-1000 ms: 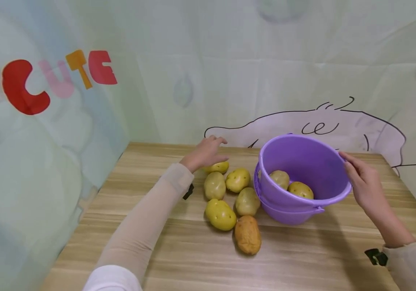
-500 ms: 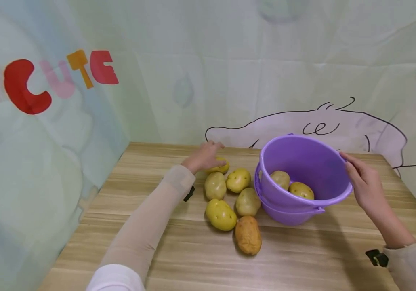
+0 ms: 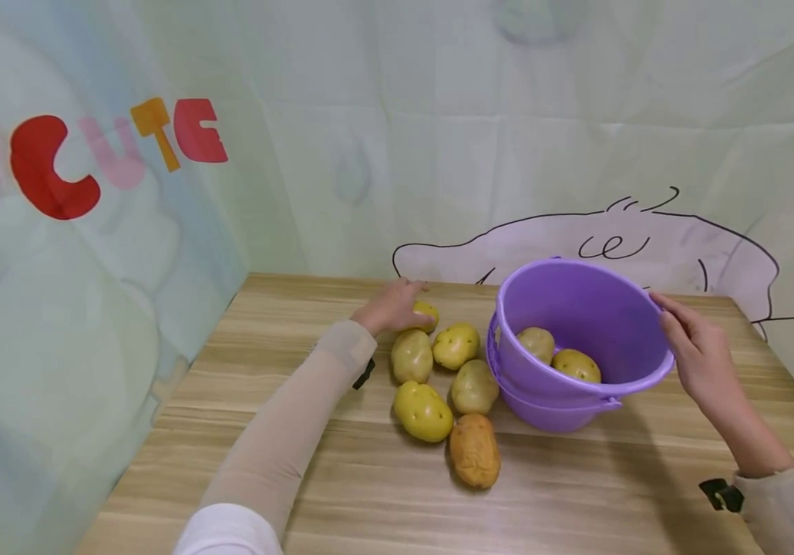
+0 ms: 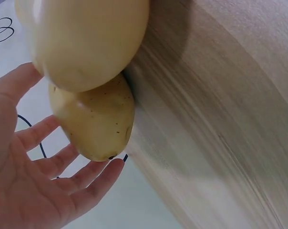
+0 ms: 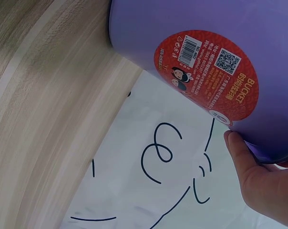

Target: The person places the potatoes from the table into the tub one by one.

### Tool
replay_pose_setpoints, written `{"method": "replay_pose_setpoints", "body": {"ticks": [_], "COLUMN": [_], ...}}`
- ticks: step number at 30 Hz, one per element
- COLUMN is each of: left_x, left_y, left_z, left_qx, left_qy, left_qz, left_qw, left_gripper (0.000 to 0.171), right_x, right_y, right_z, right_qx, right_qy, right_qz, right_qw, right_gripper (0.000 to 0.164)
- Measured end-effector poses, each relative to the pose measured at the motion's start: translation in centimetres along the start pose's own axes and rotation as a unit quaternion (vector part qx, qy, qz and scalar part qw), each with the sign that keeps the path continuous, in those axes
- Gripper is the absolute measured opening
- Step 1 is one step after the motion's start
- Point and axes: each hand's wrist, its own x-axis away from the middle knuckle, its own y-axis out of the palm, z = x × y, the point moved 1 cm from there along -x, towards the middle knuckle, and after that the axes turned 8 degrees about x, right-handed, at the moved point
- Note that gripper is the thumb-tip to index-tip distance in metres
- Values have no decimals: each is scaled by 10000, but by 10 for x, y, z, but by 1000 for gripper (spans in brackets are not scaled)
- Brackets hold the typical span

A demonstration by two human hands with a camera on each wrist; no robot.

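Note:
At the back of the table, my left hand (image 3: 395, 304) reaches around the far yellow potato (image 3: 427, 314), covering part of it. In the left wrist view the fingers (image 4: 51, 164) are spread loosely beside that potato (image 4: 98, 121), fingertips right at its side. A paler potato (image 4: 89, 40) looms nearer that camera. My right hand (image 3: 702, 351) grips the rim of a purple bucket (image 3: 543, 393) on the right, thumb outside in the right wrist view. The bucket tilts toward me and shows two potatoes (image 3: 577, 364) inside.
Close to the bucket's left lie a pale potato (image 3: 412, 356), a yellow potato (image 3: 456, 345), another pale one (image 3: 474, 387), a bright yellow one (image 3: 423, 412) and a wrinkled orange-brown one (image 3: 475, 451). A printed cloth (image 3: 341, 154) hangs behind the wooden table (image 3: 286, 293).
My left hand has come down from above the far potato to beside it, its fingers now lower around it. The right hand and the bucket have stayed in place.

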Motion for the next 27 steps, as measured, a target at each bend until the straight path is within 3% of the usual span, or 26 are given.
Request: {"method": "replay_pose_setpoints", "body": {"ticks": [14, 27], "left_x": [-5, -5], "left_y": [6, 7], "left_z": [-5, -7], "left_qx": [106, -64], "left_qy": [12, -20], "left_qz": [-61, -169], "left_qw": [9999, 9998], "left_gripper": [68, 62], "right_x": [-1, 1], "right_y": [0, -1], "right_z": [-1, -5], "right_qx": [-24, -76], "right_qy": [-14, -37], "right_qz": [15, -73], "right_qw": [10000, 9999], "right_gripper": [39, 41]}}
